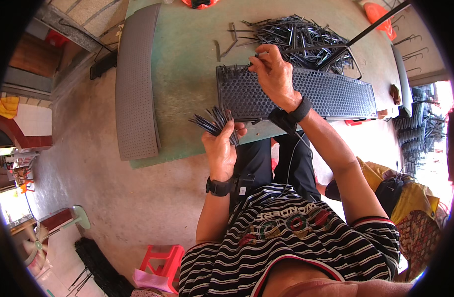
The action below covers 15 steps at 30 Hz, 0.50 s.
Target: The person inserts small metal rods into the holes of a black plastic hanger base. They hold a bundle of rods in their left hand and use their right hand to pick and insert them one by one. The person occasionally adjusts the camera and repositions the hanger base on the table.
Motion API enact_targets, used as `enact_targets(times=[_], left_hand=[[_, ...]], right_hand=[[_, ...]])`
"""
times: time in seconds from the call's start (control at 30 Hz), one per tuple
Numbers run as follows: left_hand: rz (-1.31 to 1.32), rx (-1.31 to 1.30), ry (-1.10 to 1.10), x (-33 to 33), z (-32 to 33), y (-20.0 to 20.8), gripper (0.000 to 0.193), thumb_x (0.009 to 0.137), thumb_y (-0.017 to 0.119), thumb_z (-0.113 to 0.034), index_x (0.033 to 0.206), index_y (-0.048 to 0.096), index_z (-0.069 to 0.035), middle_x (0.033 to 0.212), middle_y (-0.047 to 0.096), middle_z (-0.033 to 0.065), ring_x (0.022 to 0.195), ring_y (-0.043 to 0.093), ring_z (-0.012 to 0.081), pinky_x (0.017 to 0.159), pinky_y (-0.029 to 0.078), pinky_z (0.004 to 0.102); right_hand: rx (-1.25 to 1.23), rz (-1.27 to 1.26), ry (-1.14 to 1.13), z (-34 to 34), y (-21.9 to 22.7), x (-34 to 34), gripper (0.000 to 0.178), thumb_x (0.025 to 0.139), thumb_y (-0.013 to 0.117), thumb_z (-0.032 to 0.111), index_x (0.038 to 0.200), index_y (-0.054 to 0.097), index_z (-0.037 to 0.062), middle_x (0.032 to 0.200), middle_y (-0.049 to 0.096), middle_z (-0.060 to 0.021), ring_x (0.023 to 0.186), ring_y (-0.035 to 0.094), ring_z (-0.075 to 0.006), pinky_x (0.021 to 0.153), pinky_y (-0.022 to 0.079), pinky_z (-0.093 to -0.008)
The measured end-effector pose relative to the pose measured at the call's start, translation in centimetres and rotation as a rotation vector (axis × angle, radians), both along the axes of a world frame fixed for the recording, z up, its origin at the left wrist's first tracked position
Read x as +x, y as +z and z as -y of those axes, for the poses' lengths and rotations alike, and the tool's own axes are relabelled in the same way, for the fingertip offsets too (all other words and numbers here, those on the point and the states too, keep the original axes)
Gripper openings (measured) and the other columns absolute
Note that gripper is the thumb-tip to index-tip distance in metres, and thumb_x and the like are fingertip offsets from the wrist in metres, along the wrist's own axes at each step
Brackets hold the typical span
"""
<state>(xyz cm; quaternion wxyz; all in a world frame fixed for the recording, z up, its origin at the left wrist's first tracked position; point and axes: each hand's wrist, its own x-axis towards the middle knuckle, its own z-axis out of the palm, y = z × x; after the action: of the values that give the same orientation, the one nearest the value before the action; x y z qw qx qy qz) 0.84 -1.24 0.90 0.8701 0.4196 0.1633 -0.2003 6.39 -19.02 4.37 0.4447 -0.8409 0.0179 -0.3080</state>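
Much is hidden from us here. The right hand (pixel 276 76) covers part of the black perforated tray (pixel 331 91), and at its thumb and forefinger, drawn close together, we make out only a small dark bit; we cannot tell whether they grip a strip. The far edge of the bench (pixel 187 59) and a red-orange bag (pixel 199 3) there are cut off at the top of our view. A black rod (pixel 373 29) crosses in front of the heap of dark strips (pixel 296 34), which tangle so densely that we cannot count them.

In the left hand (pixel 221 151) we see a bundle of dark strips (pixel 214 120), the thumb closed across it; its tips fan out beyond the thumb, while the palm hides much of the rest. The bundle is near the bench's near edge, just beside the tray's near left corner. The right fingertips are above the tray's far edge, close to a short row of dark pieces (pixel 232 72) along its left end. A grey perforated sheet (pixel 138 84) lies along the bench's left edge.
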Motion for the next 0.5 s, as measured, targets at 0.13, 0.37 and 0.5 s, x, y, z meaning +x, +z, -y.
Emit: enact_targets(times=[0.13, 0.37, 0.5], left_hand=[[-0.016, 0.003, 0.002, 0.1, -0.1, 0.3, 0.014, 0.082, 0.059, 0.003, 0.096, 0.060, 0.004, 0.084, 0.062, 0.0095, 0.066, 0.061, 0.0208, 0.058, 0.053, 0.0329], [-0.035, 0.030, 0.025, 0.3, -0.2, 0.5, 0.008, 0.080, 0.062, 0.003, 0.087, 0.059, 0.003, 0.080, 0.061, 0.0096, 0.065, 0.061, 0.0216, 0.055, 0.053, 0.0348], [-0.033, 0.043, 0.023, 0.2, -0.2, 0.9, 0.010, 0.079, 0.062, 0.003, 0.089, 0.059, 0.003, 0.079, 0.061, 0.0100, 0.064, 0.061, 0.0218, 0.055, 0.053, 0.0345]], right_hand=[[-0.053, -0.010, 0.021, 0.2, -1.5, 0.7, 0.018, 0.084, 0.058, 0.003, 0.098, 0.048, 0.0018, 0.071, 0.063, -0.0159, 0.066, 0.065, -0.0251, 0.053, 0.050, -0.0308], [-0.142, 0.001, 0.038, 0.2, -1.4, 1.1, 0.011, 0.082, 0.059, 0.007, 0.091, 0.053, 0.0029, 0.070, 0.061, -0.0152, 0.062, 0.060, -0.0343, 0.052, 0.047, -0.0376], [-0.525, -0.014, 0.065, 1.0, -1.9, 1.3, 0.009, 0.080, 0.060, 0.013, 0.084, 0.059, 0.0045, 0.068, 0.056, -0.0114, 0.062, 0.057, -0.0335, 0.052, 0.045, -0.0408]])
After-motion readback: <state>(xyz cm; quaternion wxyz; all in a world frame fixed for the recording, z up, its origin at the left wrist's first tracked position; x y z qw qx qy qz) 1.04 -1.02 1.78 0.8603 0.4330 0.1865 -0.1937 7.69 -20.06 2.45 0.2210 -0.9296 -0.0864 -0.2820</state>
